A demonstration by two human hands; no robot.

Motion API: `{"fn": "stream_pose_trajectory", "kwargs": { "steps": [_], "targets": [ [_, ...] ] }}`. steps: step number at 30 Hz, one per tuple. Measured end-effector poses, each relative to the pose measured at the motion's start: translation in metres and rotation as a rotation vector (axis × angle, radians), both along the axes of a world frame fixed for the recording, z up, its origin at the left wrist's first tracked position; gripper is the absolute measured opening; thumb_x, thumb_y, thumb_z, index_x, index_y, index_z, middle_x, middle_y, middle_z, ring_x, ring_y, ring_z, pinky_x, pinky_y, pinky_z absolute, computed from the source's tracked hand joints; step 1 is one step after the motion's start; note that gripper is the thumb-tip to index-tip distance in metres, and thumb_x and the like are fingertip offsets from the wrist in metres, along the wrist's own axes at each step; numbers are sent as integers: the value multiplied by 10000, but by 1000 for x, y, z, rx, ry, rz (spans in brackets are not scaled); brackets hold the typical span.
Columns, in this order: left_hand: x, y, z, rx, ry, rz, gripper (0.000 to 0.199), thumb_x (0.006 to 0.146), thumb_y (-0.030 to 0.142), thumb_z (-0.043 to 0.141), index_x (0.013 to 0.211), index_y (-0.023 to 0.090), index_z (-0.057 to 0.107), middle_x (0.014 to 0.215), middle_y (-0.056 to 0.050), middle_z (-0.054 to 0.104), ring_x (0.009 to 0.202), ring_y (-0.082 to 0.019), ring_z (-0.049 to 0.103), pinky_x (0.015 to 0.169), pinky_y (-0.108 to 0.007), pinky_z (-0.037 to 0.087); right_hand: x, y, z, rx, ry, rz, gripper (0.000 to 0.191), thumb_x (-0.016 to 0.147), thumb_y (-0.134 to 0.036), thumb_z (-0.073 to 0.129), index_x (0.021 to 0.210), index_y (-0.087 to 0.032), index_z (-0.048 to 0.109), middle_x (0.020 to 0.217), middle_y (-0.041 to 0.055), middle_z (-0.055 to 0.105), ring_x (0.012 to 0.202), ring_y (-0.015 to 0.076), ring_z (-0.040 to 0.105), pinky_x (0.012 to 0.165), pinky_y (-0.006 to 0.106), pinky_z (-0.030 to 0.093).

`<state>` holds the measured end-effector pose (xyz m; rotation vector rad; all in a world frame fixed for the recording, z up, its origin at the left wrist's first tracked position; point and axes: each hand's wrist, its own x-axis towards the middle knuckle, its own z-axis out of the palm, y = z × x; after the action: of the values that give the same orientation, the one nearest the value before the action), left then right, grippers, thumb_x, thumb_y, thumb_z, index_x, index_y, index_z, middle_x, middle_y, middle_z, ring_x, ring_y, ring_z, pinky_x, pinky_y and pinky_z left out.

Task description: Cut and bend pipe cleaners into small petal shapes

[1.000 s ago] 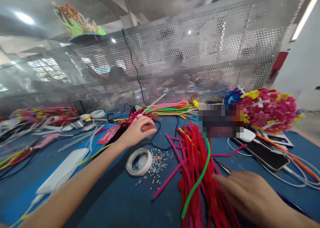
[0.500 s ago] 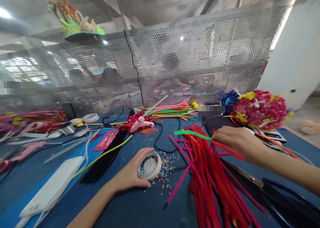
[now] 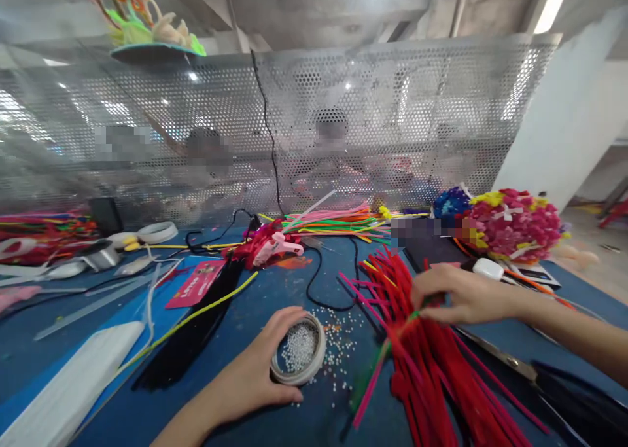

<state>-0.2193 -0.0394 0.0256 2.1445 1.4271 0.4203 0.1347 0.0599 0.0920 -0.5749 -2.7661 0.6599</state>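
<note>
Blue desk (image 3: pixel 248 316), heavily loaded.
White ring (image 3: pixel 316 366) of beads (image 3: pixel 300 347) within the left grip (image 3: pixel 255 368); loose beads (image 3: pixel 342 345) scattered to its right; red stems (image 3: pixel 441 381) under the right grip (image 3: pixel 451 295); black strands (image 3: pixel 184 342) left of the left grip; multicoloured stems (image 3: pixel 338 221) beyond both.

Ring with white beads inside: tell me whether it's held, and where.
Left hand holds the ring by its outer wall, fingers far side, thumb near.

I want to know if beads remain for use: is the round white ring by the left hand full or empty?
Not empty: many white beads lie inside the ring; its depth cannot be told.
</note>
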Motion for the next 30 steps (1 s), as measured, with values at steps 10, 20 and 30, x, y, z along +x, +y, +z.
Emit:
{"fn": "stream_pose_trajectory", "kwargs": {
  "steps": [10, 20, 30],
  "targets": [
    [-2, 5, -7, 91, 66, 3, 845, 630, 405, 713, 1358, 325, 291, 1442, -73, 265, 1297, -313, 303, 1058, -467, 271, 46, -27, -21, -12, -86, 39, 209, 860, -205, 471, 854, -199, 680, 696, 16, 667, 625, 99, 603, 590, 191, 405],
    [39, -18, 24, 651, 20, 70, 512, 750, 335, 598, 1222, 409, 415, 1314, 10, 420, 1253, -317, 332, 1039, -517, 275, 54, -32, -46, 185, -9, 49, 198, 884, -219, 463, 906, -178, 655, 734, 27, 682, 657, 98, 612, 596, 206, 378],
    [188, -21, -5, 207, 132, -793, 694, 865, 398, 420, 1426, 120, 121, 1480, -134, 176, 1359, -264, 141, 1112, -402, 163, 44, -43, -69, 317, -14, 14, 248, 901, -197, 403, 804, -165, 629, 657, 21, 582, 647, 117, 513, 589, 234, 336]
  ]
}}
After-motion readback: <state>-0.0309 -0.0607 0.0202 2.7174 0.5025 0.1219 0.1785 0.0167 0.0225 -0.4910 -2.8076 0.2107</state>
